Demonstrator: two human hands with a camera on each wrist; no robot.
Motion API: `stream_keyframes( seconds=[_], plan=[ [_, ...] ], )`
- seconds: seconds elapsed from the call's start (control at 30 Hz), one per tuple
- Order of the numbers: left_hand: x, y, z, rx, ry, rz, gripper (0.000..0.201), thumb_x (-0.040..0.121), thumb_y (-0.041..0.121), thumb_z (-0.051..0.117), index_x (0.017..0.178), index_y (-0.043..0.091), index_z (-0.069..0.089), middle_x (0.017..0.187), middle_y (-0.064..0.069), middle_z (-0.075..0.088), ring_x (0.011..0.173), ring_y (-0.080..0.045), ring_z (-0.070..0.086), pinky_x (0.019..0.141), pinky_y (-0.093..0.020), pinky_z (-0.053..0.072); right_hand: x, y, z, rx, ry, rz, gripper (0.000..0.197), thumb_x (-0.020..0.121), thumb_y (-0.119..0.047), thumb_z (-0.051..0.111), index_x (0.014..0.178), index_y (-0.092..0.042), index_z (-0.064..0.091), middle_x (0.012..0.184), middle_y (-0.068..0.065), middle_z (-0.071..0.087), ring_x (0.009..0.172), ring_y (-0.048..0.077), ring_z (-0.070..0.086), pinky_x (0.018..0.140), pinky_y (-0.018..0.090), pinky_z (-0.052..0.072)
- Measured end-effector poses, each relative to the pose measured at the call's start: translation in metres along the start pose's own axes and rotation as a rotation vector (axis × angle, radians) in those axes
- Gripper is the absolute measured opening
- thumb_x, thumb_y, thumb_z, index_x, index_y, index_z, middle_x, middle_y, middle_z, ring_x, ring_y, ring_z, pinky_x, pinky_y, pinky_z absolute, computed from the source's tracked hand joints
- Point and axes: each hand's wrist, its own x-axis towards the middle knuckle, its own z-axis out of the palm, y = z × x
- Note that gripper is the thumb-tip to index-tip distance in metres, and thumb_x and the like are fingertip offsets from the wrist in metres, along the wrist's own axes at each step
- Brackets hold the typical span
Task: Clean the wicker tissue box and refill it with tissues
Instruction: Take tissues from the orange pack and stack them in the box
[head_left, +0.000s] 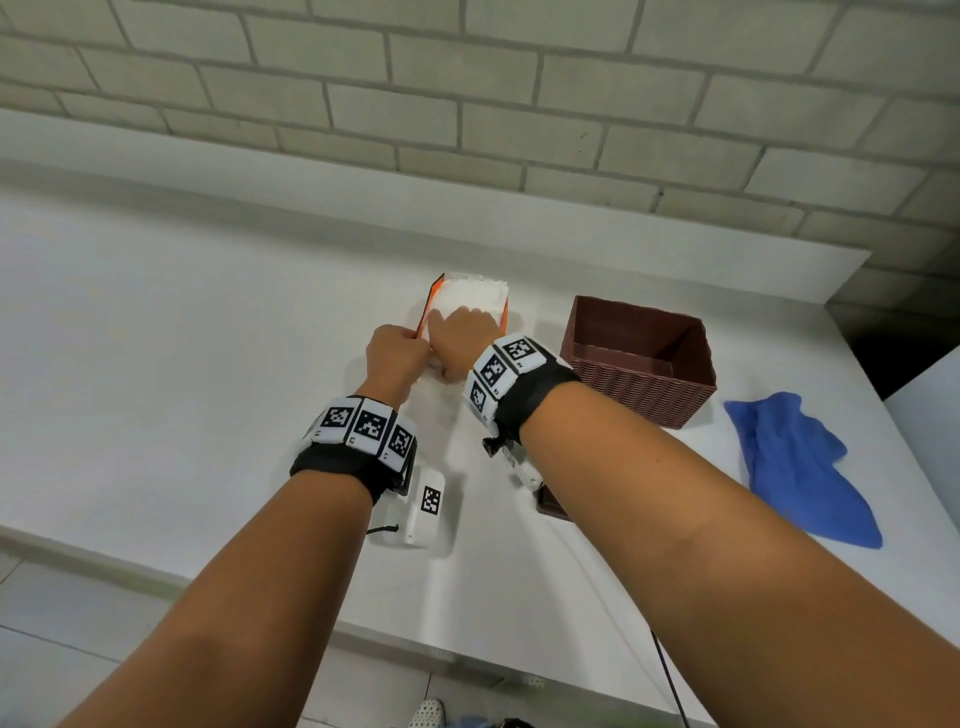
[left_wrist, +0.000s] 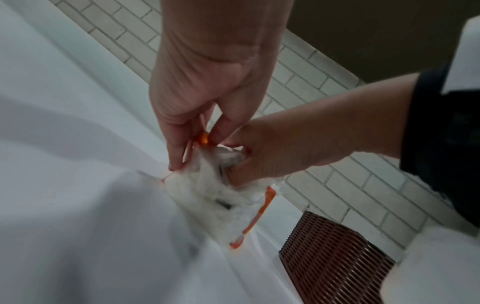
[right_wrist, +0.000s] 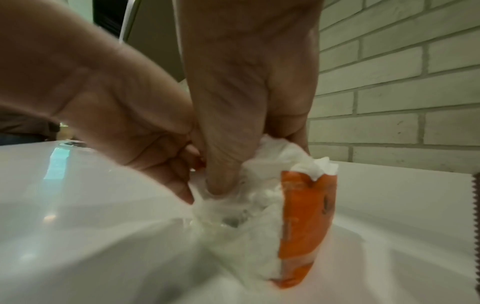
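Note:
An opened orange-and-white tissue pack (head_left: 467, 296) (right_wrist: 306, 226) lies on the white counter (head_left: 182, 338), its white tissues (left_wrist: 207, 193) exposed. My left hand (head_left: 397, 358) (left_wrist: 192, 142) pinches the orange wrapper edge on the pack's left side. My right hand (head_left: 462, 338) (right_wrist: 226, 181) digs its thumb and fingers into the stack of tissues and grips it. The brown wicker tissue box (head_left: 641, 358) (left_wrist: 335, 261) stands open-topped and empty just right of the pack.
A crumpled blue cloth (head_left: 800, 467) lies at the counter's right end. A small brown piece (head_left: 549, 501) shows under my right forearm. A brick wall (head_left: 519, 104) backs the counter, whose front edge runs below my forearms.

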Motion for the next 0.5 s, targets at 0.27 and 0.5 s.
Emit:
stream_keyframes(
  seconds=[0.27, 0.5],
  plan=[
    [0.003, -0.002, -0.002, 0.124, 0.08, 0.08, 0.021, 0.077, -0.005, 0.044, 0.058, 0.0, 0.053, 0.06, -0.022, 0.049, 0.066, -0.042, 0.046, 0.05, -0.032, 0.042, 0.009, -0.004, 0.007, 0.024, 0.037, -0.033, 0.045, 0.095, -0.015, 0.044, 0.136, 0.002, 0.036, 0.132, 0.023, 0.052, 0.123, 0.037, 0.051, 0.104, 0.046, 0.039],
    [0.007, -0.008, -0.002, 0.104, 0.074, 0.043, 0.033, 0.087, 0.009, 0.049, 0.054, 0.009, 0.049, 0.056, -0.006, 0.049, 0.064, -0.027, 0.051, 0.058, -0.027, 0.043, 0.011, 0.004, 0.015, 0.028, 0.107, -0.112, 0.042, 0.095, -0.019, 0.043, 0.132, 0.001, 0.038, 0.116, 0.019, 0.062, 0.105, 0.033, 0.061, 0.077, 0.036, 0.044]
  ],
)
